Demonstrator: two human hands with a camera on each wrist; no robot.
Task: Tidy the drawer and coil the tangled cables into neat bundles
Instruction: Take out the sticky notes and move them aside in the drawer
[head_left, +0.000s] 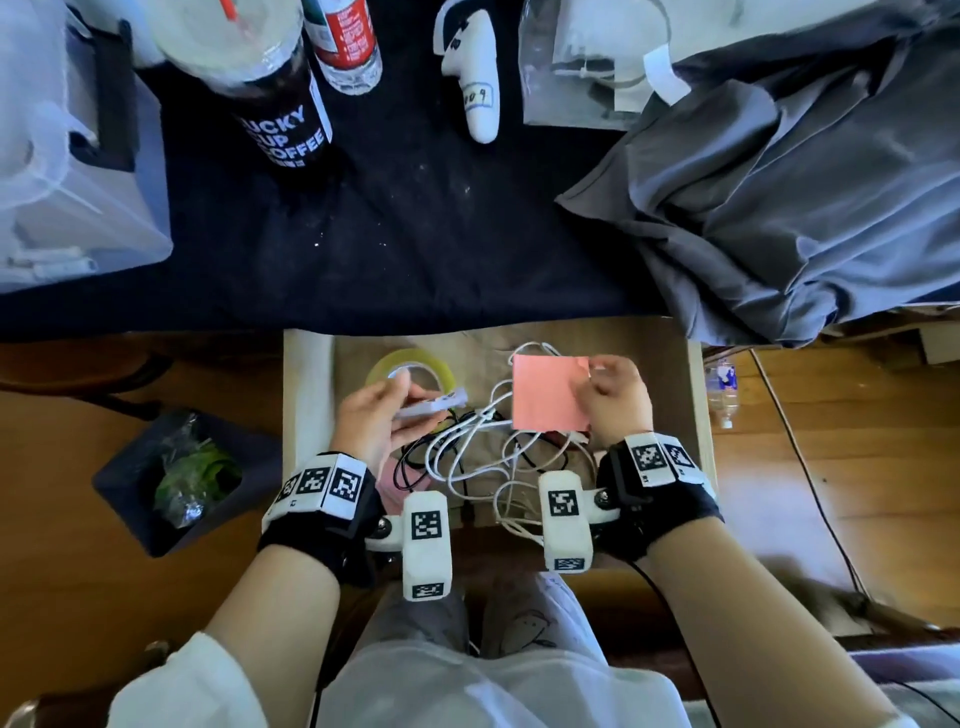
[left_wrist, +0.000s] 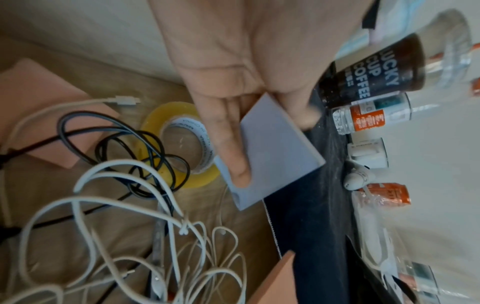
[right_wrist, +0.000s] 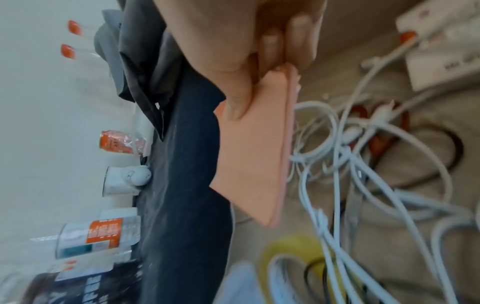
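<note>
Left hand (head_left: 370, 415): pinched pale lilac note pad (left_wrist: 272, 152), above open wooden drawer (head_left: 698, 395).
Right hand (head_left: 618, 397): gripped pink square note pad (head_left: 548, 392), over tangled white cables (head_left: 483, 457) in drawer.

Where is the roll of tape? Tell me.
In the head view, the tape roll lies in the drawer's far left part, just beyond the left hand, left of the tangled cables.
</note>
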